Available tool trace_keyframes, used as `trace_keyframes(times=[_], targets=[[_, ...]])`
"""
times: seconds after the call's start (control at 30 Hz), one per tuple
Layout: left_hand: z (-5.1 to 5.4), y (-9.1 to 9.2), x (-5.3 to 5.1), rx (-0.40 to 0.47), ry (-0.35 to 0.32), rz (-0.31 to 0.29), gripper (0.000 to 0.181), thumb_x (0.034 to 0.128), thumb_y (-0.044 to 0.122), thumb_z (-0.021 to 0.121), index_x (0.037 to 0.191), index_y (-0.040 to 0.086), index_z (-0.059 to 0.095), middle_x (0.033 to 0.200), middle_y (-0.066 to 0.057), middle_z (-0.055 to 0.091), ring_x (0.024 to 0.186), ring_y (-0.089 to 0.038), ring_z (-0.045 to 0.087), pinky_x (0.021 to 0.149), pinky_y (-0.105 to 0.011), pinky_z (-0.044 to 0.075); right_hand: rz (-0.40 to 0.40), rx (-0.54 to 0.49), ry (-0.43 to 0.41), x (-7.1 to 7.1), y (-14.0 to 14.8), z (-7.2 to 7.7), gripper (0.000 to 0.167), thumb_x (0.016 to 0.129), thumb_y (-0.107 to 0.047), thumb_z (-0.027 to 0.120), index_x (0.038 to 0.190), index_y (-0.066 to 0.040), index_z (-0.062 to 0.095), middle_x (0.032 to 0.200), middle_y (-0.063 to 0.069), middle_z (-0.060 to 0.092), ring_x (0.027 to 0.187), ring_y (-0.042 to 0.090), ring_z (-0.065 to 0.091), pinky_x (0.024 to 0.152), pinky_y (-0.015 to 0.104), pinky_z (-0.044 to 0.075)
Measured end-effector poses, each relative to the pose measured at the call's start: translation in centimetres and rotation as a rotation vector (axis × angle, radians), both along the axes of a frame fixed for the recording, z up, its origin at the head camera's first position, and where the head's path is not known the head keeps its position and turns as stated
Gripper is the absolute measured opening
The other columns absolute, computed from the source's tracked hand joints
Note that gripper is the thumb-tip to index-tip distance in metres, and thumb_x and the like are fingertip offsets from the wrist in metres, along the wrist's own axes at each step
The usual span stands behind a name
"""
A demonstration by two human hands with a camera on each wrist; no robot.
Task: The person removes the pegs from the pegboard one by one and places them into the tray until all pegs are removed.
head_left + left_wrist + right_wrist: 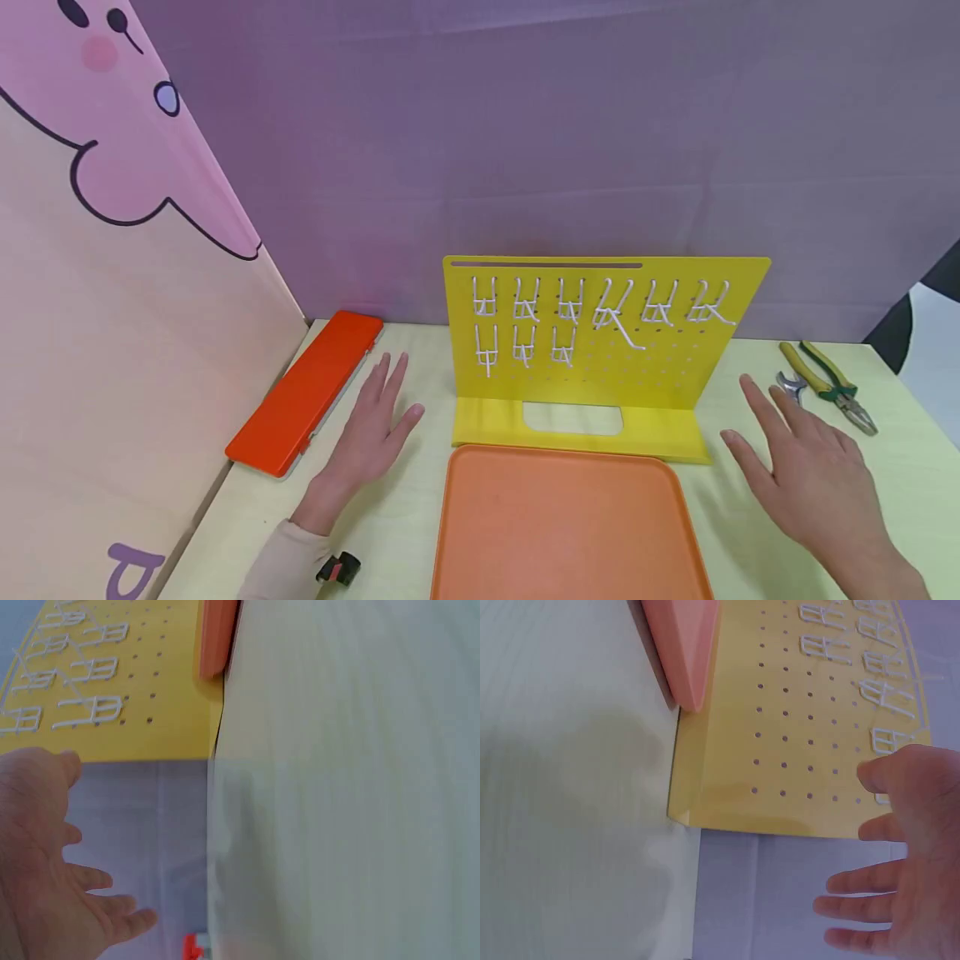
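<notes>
My left hand point(367, 437) hovers over the table between a red case and the pegboard, fingers spread and holding nothing. On the other side, my right hand point(813, 475) is held above the table with its fingers apart, also holding nothing. Its fingertips are nearest to a wrench point(791, 386) and green-and-yellow pliers point(828, 387). Between the hands stands a yellow pegboard point(637, 383) with several white wire hooks point(617, 312) in two rows. An orange tray point(562, 525) lies in front of its base. Both wrist views show the hands apart from the board.
The closed red case point(307, 392) lies at the table's left edge. A purple cloth wall point(525, 150) rises behind the table, and a printed panel point(112, 333) borders the left side. A small black device point(339, 569) sits at the left sleeve.
</notes>
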State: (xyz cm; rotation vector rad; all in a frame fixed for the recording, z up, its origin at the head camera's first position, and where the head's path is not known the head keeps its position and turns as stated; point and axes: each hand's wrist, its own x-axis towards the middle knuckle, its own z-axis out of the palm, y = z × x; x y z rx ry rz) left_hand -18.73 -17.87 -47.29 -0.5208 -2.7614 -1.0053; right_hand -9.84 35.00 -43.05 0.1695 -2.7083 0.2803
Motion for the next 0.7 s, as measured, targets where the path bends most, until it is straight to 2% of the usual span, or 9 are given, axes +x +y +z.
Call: trace_keyframes(times=[0.07, 0.17, 0.23, 0.3, 0.4, 0.5, 0.57, 0.7], targets=[[-0.1, 0.5, 0.0, 0.053, -0.011, 0.003, 0.078, 0.1152, 0.04, 0.059, 0.179, 0.014, 0.021, 0.183, -0.02, 0.021, 0.166, -0.047, 0.026, 0.128, -0.072, 0.028, -0.001, -0.026, 0.026, 0.0, -0.5, 0.2, 0.07, 0.107, -0.033, 0.071, 0.168, -0.011, 0.045, 0.146, 0.036, 0.059, 0.12, 0.062, 0.059, 0.089, 0.078, 0.047], [-0.4, 1.5, -0.4, 0.16, -0.012, 0.01, 0.073, 0.1135, 0.028, 0.066, 0.175, 0.01, 0.032, 0.173, -0.022, 0.042, 0.154, -0.045, 0.047, 0.122, -0.065, 0.043, -0.017, -0.073, 0.047, 0.0, -1.2, 0.4, 0.064, 0.105, -0.03, 0.074, 0.161, -0.008, 0.053, 0.138, 0.031, 0.065, 0.109, 0.059, 0.064, 0.072, 0.075, 0.052], [-0.6, 2.2, -0.7, 0.24, 0.003, 0.021, 0.068, 0.1094, 0.016, 0.072, 0.17, 0.006, 0.042, 0.162, -0.024, 0.055, 0.143, -0.044, 0.059, 0.116, -0.061, 0.051, -0.029, -0.109, 0.071, 0.1, -1.7, 0.5, 0.059, 0.103, -0.027, 0.075, 0.156, -0.008, 0.059, 0.131, 0.028, 0.069, 0.101, 0.054, 0.067, 0.058, 0.063, 0.054], [-0.9, 3.0, -1.0, 0.338, 0.011, 0.035, 0.063, 0.1041, 0.004, 0.076, 0.162, 0.003, 0.052, 0.15, -0.026, 0.064, 0.132, -0.046, 0.067, 0.109, -0.06, 0.057, -0.035, -0.145, 0.101, 0.3, -2.4, 0.6, 0.053, 0.101, -0.025, 0.077, 0.15, -0.007, 0.065, 0.124, 0.025, 0.073, 0.091, 0.049, 0.07, 0.049, 0.049, 0.049], [-1.3, 3.9, -1.4, 0.482, 0.008, 0.061, 0.054, 0.0989, -0.006, 0.078, 0.151, -0.001, 0.063, 0.137, -0.028, 0.072, 0.123, -0.047, 0.072, 0.105, -0.058, 0.06, -0.028, -0.182, 0.127, 0.3, -3.5, 0.7, 0.046, 0.098, -0.02, 0.079, 0.142, -0.006, 0.071, 0.115, 0.023, 0.077, 0.082, 0.043, 0.072, 0.048, 0.032, 0.041], [-1.8, 4.7, -1.9, 0.599, -0.01, 0.096, 0.046, 0.0979, -0.01, 0.077, 0.142, -0.002, 0.069, 0.129, -0.027, 0.076, 0.118, -0.045, 0.075, 0.103, -0.054, 0.061, -0.017, -0.203, 0.112, 0.3, -4.5, 1.0, 0.043, 0.098, -0.019, 0.08, 0.138, -0.005, 0.073, 0.114, 0.023, 0.078, 0.083, 0.043, 0.075, 0.05, 0.029, 0.044], [-2.0, 5.2, -2.2, 0.644, -0.015, 0.113, 0.041, 0.0983, -0.011, 0.076, 0.138, -0.003, 0.071, 0.126, -0.025, 0.078, 0.116, -0.043, 0.076, 0.101, -0.052, 0.062, 0.004, -0.217, 0.115, 0.1, -5.2, 1.1, 0.042, 0.096, -0.018, 0.082, 0.136, -0.004, 0.074, 0.114, 0.022, 0.08, 0.084, 0.042, 0.077, 0.053, 0.026, 0.048], [-2.2, 6.3, -2.8, 0.678, -0.013, 0.139, 0.032, 0.1002, -0.007, 0.077, 0.132, -0.002, 0.074, 0.123, -0.02, 0.08, 0.113, -0.037, 0.078, 0.098, -0.048, 0.064, 0.079, -0.277, 0.163, -0.1, -6.5, 1.3, 0.041, 0.092, -0.011, 0.086, 0.133, -0.006, 0.078, 0.111, 0.016, 0.082, 0.08, 0.035, 0.077, 0.062, 0.014, 0.05]])
